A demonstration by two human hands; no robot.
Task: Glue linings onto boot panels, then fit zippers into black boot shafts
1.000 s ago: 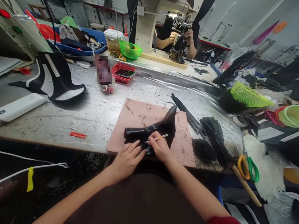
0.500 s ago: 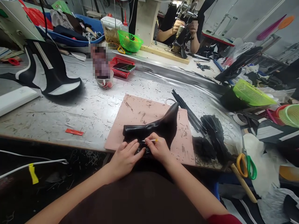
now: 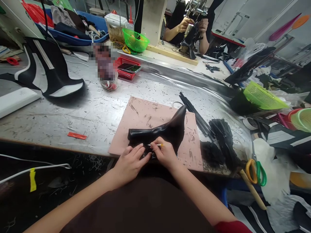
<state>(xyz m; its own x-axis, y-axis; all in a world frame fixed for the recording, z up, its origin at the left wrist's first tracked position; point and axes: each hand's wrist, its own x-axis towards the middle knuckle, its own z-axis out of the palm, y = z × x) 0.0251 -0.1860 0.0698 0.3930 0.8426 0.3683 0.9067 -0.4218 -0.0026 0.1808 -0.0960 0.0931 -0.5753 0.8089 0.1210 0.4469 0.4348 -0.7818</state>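
A glossy black boot-shaped leather piece (image 3: 167, 129) lies on a pinkish cutting board (image 3: 143, 113) near the bench's front edge. My right hand (image 3: 163, 154) is closed in a pinch on a thin pen-like tool (image 3: 159, 145), whose end is yellow. The tool's tip points left, over the lower edge of the leather. Just left of it, my left hand (image 3: 132, 163) rests on the leather with fingers stretched out and thumb toward the right hand. Part of the leather's near edge is hidden beneath both hands.
Black strips (image 3: 194, 113) and a dark bundle (image 3: 221, 132) lie right of the board. Scissors (image 3: 256, 171) hang at the right edge beside a wooden handle (image 3: 252, 191). An orange-red strip (image 3: 77, 135) lies left. Across the bench, a person's hands (image 3: 186, 25) work at a sewing machine (image 3: 194, 13).
The view has shifted very slightly. Both hands, the pen-like tool and the leather keep nearly the same places.
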